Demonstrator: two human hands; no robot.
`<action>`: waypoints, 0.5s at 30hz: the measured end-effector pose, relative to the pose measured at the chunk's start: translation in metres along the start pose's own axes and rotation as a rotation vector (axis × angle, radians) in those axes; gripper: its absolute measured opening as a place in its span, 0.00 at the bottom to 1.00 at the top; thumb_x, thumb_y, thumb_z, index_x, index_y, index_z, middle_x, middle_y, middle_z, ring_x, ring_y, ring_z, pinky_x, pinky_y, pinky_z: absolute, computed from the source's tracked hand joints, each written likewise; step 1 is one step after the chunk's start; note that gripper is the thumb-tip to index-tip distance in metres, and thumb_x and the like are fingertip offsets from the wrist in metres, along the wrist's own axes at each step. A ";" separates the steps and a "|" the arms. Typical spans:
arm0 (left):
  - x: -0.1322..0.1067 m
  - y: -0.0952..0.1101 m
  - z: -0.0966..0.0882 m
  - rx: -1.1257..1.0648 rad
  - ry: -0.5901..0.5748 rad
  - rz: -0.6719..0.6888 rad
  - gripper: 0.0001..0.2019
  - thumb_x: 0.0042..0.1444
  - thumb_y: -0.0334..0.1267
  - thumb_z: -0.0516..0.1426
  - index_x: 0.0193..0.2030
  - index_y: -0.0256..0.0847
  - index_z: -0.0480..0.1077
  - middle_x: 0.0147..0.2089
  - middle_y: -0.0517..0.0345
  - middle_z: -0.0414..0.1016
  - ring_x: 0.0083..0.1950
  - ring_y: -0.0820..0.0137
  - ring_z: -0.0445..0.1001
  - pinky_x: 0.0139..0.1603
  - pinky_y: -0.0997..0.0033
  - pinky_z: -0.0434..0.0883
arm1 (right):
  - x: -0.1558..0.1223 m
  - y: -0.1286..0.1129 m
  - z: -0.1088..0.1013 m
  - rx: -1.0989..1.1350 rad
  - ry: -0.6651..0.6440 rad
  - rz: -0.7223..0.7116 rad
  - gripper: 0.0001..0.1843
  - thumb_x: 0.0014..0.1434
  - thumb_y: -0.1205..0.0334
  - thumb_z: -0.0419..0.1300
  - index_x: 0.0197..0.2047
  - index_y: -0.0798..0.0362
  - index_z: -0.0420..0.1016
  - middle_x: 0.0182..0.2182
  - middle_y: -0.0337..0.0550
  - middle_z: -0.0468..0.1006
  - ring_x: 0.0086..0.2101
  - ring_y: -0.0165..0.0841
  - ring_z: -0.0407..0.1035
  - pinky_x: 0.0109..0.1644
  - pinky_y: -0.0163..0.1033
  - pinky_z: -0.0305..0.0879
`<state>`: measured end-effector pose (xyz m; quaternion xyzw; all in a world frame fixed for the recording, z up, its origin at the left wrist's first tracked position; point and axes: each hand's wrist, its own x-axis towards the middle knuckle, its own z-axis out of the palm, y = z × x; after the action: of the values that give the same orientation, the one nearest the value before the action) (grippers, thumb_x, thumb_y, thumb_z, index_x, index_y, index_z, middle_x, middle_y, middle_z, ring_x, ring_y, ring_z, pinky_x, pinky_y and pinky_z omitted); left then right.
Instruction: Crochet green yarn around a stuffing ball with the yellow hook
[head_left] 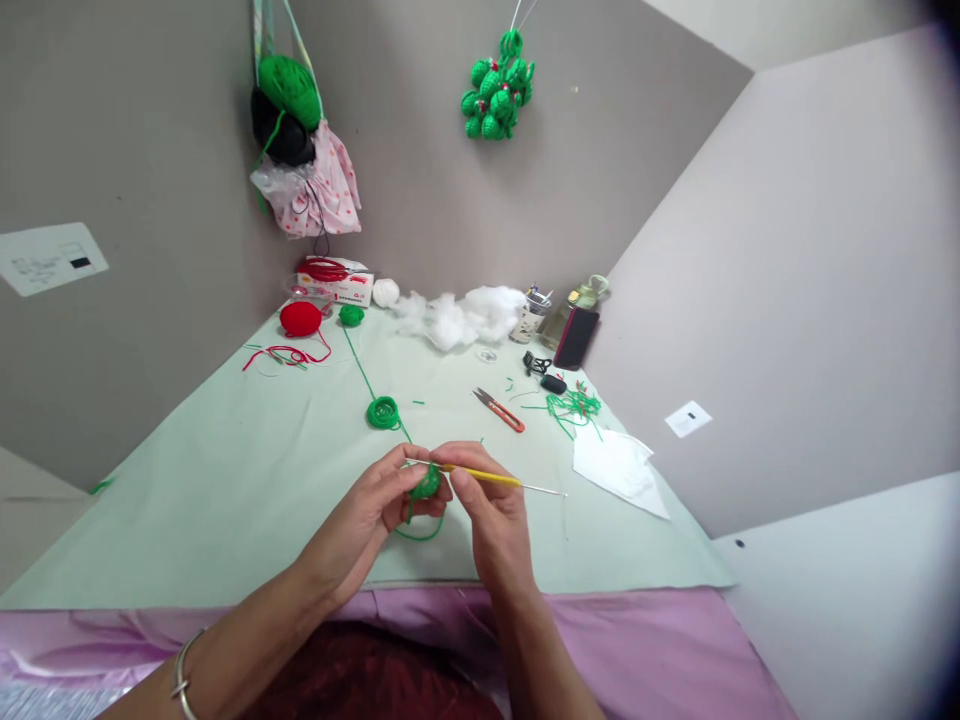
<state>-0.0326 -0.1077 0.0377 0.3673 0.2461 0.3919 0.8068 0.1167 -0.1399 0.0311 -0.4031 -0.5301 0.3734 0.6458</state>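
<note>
Near the front edge of the table, my left hand [386,492] pinches a small green crochet piece [426,482]. My right hand [487,505] grips a crochet hook [484,475] with a yellow handle, its thin metal end pointing right. The hook's other tip reaches to the top of the crochet piece between my fingers; whether it is inside a stitch I cannot tell. Green yarn loops down below the piece. Another strand runs up past a coiled green crochet piece [383,412] to a green yarn ball [351,316]. Part of the held piece is hidden by my fingers.
Thread snips [499,410] lie ahead of my hands. Right of them are green yarn scraps [574,405], white paper [621,468] and a phone [577,338]. White stuffing [465,318] and a red yarn ball [301,319] sit at the back. A green crocheted bunch [498,90] hangs above.
</note>
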 end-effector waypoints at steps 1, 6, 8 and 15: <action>0.001 -0.001 0.001 -0.004 0.010 0.024 0.06 0.65 0.40 0.60 0.42 0.41 0.74 0.40 0.59 0.74 0.43 0.71 0.72 0.49 0.71 0.71 | 0.000 0.000 0.000 -0.033 -0.027 -0.014 0.08 0.66 0.59 0.63 0.44 0.44 0.85 0.43 0.43 0.81 0.45 0.35 0.76 0.49 0.41 0.73; 0.005 -0.007 0.003 -0.066 0.058 0.076 0.04 0.62 0.38 0.62 0.39 0.41 0.76 0.43 0.59 0.74 0.50 0.70 0.72 0.52 0.74 0.70 | -0.006 0.002 0.003 -0.223 -0.074 -0.110 0.13 0.66 0.62 0.64 0.51 0.38 0.84 0.51 0.44 0.81 0.56 0.38 0.72 0.61 0.45 0.68; 0.005 -0.009 0.003 -0.084 0.062 0.060 0.05 0.62 0.40 0.62 0.40 0.41 0.76 0.44 0.58 0.75 0.50 0.69 0.72 0.51 0.73 0.71 | -0.008 0.002 0.004 -0.239 -0.051 -0.123 0.13 0.65 0.63 0.64 0.50 0.37 0.84 0.50 0.43 0.81 0.56 0.38 0.72 0.61 0.45 0.68; 0.000 0.012 -0.017 0.652 -0.262 -0.016 0.23 0.66 0.59 0.54 0.34 0.39 0.71 0.28 0.61 0.68 0.28 0.72 0.64 0.32 0.70 0.66 | -0.004 0.007 -0.004 -0.032 0.132 0.077 0.08 0.62 0.57 0.68 0.45 0.45 0.85 0.42 0.44 0.84 0.44 0.38 0.78 0.50 0.44 0.73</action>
<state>-0.0500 -0.0956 0.0370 0.6509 0.2555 0.2357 0.6749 0.1196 -0.1417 0.0228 -0.4571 -0.4763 0.3622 0.6580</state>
